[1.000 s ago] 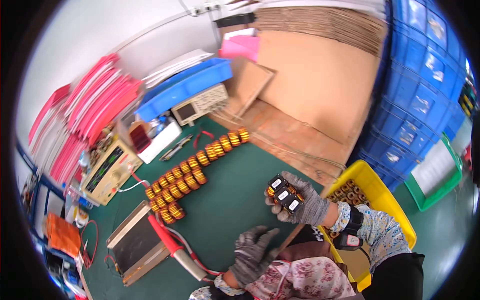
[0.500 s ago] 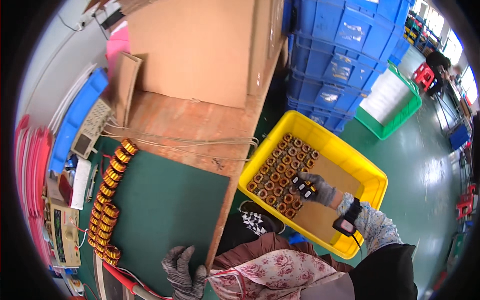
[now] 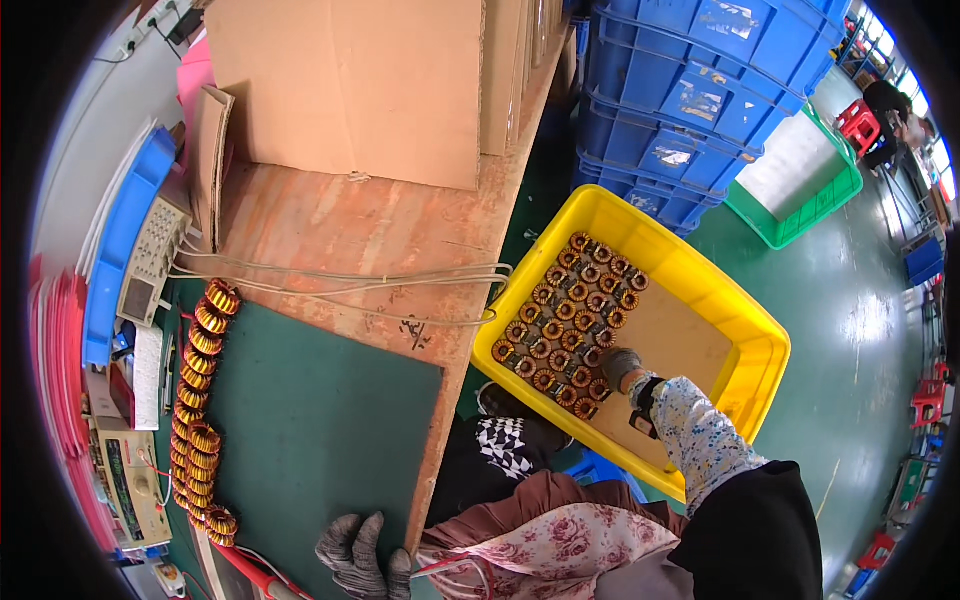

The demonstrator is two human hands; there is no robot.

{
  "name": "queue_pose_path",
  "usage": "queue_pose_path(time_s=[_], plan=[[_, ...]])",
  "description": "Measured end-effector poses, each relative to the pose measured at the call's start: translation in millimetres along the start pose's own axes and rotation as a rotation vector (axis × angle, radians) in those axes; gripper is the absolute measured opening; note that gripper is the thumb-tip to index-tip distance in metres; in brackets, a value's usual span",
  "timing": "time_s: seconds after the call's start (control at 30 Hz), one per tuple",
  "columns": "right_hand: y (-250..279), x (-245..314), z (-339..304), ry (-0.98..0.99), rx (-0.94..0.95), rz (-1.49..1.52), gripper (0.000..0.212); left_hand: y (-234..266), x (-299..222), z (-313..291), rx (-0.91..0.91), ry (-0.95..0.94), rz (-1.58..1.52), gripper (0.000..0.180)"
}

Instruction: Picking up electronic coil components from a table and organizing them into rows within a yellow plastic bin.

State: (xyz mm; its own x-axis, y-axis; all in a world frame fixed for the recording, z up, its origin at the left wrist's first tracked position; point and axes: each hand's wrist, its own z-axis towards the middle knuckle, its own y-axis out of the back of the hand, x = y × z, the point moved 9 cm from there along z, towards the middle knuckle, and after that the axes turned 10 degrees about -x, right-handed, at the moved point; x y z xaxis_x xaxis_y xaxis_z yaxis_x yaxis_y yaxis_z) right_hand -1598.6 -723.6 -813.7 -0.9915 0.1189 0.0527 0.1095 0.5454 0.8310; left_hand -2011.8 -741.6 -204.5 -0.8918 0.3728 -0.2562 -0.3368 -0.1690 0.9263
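My left hand point(image 3: 362, 557), in a grey striped knit glove, lies by the near edge of the green mat point(image 3: 320, 400). Its fingers are apart and hold nothing. My right hand point(image 3: 622, 368), gloved in grey, reaches down into a yellow bin point(image 3: 720, 300) at the edge of the rows of copper-wound ring coils point(image 3: 570, 340). The fingers of that hand are mostly hidden, so whatever they may hold does not show. Along the left side of the mat stands a line of larger yellow-copper ring coils point(image 3: 195, 385).
Blue crates point(image 3: 680, 110) are stacked behind the bin, with a green crate point(image 3: 850, 185) beyond. Cardboard point(image 3: 350, 90) stands on the wooden bench point(image 3: 340, 220), and pale cables point(image 3: 400, 280) cross it. Instruments point(image 3: 150, 260) line the left. A person point(image 3: 885, 115) sits far right.
My right hand has moved down against the coil rows; the dark pieces seen at its fingers before are out of sight. The view has shifted slightly. My left hand stays by the mat's edge.
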Motion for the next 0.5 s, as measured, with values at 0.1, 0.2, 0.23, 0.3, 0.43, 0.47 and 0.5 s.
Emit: queue_pose_path(time_s=[0.1,0.2,0.23,0.3,0.43,0.47,0.5], plan=[[81.6,64.0,-12.3,0.034,0.096,0.085,0.054,0.1,11.2,-7.9,0.014,0.093,0.057,0.041],[113.7,-0.6,-36.8,-0.069,-0.003,0.067,0.055,-4.1,2.8,-1.2,0.015,0.047,0.003,0.041],[106.5,-23.3,-31.5,-0.079,-0.123,0.003,0.055,-6.6,1.8,0.5,0.016,0.034,-0.004,0.041],[155.4,16.8,-35.7,-0.105,-0.022,0.023,0.054,-5.6,7.9,-4.2,0.015,0.063,0.040,0.041],[160.0,13.2,-46.2,-0.089,-0.014,0.002,0.047,-6.7,8.1,-4.5,0.035,0.084,0.035,0.041],[138.8,-2.1,-48.0,-0.102,-0.013,0.002,0.047,-8.1,6.3,-3.2,0.040,0.079,0.015,0.041],[117.4,-21.6,-46.7,-0.090,-0.139,0.046,0.045,-9.2,4.0,-1.3,0.042,0.067,-0.001,0.041]])
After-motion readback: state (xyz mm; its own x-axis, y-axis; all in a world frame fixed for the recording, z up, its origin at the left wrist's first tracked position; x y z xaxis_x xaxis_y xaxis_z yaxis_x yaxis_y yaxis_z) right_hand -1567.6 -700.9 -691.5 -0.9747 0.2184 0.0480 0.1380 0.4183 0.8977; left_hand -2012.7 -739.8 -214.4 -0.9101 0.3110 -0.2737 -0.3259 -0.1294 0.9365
